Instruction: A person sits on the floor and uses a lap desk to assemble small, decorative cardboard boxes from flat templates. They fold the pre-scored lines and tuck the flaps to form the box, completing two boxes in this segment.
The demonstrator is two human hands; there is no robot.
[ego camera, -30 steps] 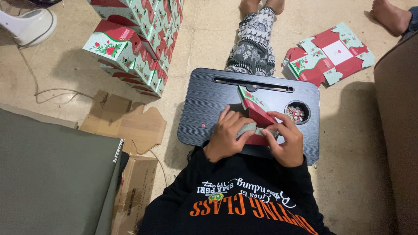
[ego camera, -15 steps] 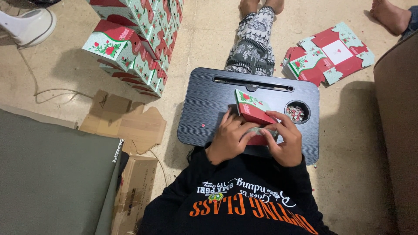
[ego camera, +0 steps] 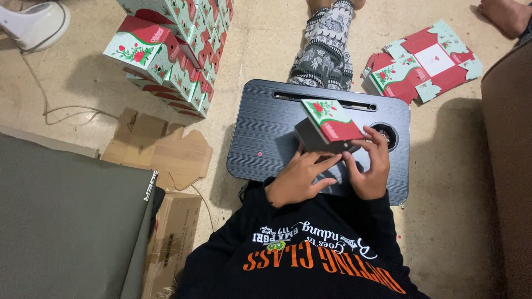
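A small folded gift box, mint and red with a rose print and a grey underside, stands tilted on the black lap tray. My left hand presses its fingers against the box's near left side. My right hand grips the box's right lower edge with spread fingers. Both hands hold the box over the middle of the tray.
A stack of finished matching boxes stands at the upper left. Flat unfolded box blanks lie at the upper right. Brown cardboard pieces lie left of the tray. A patterned trouser leg stretches beyond the tray. Another person's foot shows top right.
The box was a half-folded shape low between my hands; now it is closed up and raised, tilted, toward the tray's far side.
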